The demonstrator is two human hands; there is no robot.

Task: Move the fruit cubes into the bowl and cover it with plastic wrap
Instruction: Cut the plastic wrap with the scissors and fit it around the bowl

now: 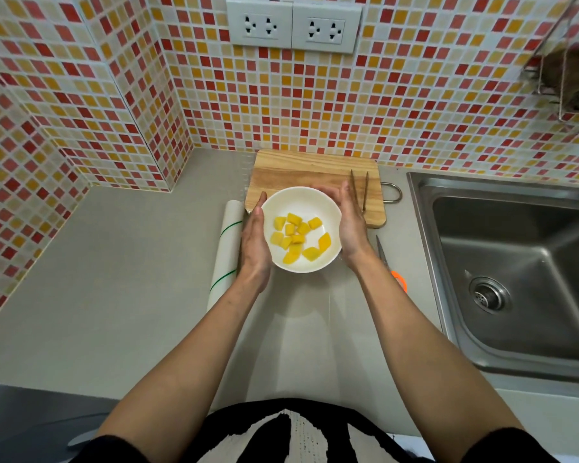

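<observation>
The white bowl point(301, 208) sits at the near edge of the wooden cutting board point(301, 168), with the yellow fruit cubes point(296, 238) already inside it. Both hands cup it: the left hand point(255, 242) lies flat against its left side, the right hand point(350, 225) curves around its right side, fingers reaching over the far rim. The roll of plastic wrap point(226, 248) lies on the counter point(114, 279) just left of the left hand. Tongs point(360, 188) rest on the board's right part, scissors point(390, 265) near the sink point(515, 262).
</observation>
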